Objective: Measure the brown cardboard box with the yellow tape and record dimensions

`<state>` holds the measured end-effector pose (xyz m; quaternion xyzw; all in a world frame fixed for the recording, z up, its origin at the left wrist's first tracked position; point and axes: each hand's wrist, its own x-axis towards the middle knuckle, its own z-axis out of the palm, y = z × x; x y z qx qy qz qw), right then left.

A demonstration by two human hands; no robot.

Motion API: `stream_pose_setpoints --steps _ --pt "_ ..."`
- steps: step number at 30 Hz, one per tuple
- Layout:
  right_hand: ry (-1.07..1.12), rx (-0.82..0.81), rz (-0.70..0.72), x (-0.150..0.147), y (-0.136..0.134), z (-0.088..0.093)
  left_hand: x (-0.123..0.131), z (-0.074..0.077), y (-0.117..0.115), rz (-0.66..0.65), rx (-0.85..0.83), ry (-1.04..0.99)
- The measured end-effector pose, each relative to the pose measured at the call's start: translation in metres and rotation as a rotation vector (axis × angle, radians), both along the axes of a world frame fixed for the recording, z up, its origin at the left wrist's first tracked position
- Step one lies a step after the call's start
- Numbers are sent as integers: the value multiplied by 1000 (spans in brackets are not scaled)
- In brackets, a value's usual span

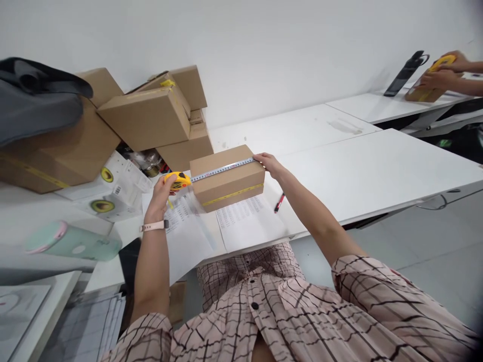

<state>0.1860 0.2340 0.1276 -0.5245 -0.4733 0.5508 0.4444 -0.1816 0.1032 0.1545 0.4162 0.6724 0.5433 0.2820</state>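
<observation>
My left hand (162,195) is closed around a yellow tape measure (178,182) at the left end of a small cardboard box (230,182). The silver blade (222,170) runs out across the box's top to its right end. There my right hand (267,163) pinches the blade's end against the box's edge. Yellow tape with markings runs along the box's front side. Under and in front of the box lie printed sheets of paper (249,229), resting on the white table (294,221). A red and black pen (279,202) lies to the right of the box.
Several larger cardboard boxes (147,120) are stacked at the left, with a dark bag (41,105) on top. White boxes with avocado pictures (124,193) and a mint-green bottle (75,241) sit below. At far right, another person's hands (445,78) hold a tape measure at a box beside a dark bottle (404,74).
</observation>
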Motion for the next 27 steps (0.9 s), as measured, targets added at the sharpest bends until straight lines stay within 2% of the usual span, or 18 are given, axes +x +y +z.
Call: stream_pose_setpoints --steps 5,9,12,14,16,17,19,20,21,23,25,27 --pt "-79 -30 21 -1 -2 -4 8 -2 6 -5 10 -16" --pt "-165 32 -37 -2 2 -8 10 3 6 -13 -1 -29" --pt "-249 139 -81 -1 7 -4 15 14 -9 -16 23 -19" --pt "-237 231 -107 1 12 3 27 20 -30 -81 34 -7" --pt "-181 345 -120 1 16 15 50 20 -60 -249 -6 -25" --pt "-164 404 -101 -1 19 20 67 16 -76 -375 -65 -72" --pt "-196 509 27 -11 24 31 109 1 -102 -672 -202 -283" --pt "-248 545 125 -20 26 35 132 -8 -111 -761 -233 -408" --pt "-322 566 221 -30 29 38 154 -17 -115 -804 -237 -528" --pt "-510 561 339 -53 37 42 191 -29 -113 -787 -199 -695" --pt "-672 529 347 -75 46 42 214 -32 -98 -713 -133 -756" --pt "-773 503 320 -91 56 39 221 -26 -78 -651 -89 -752"
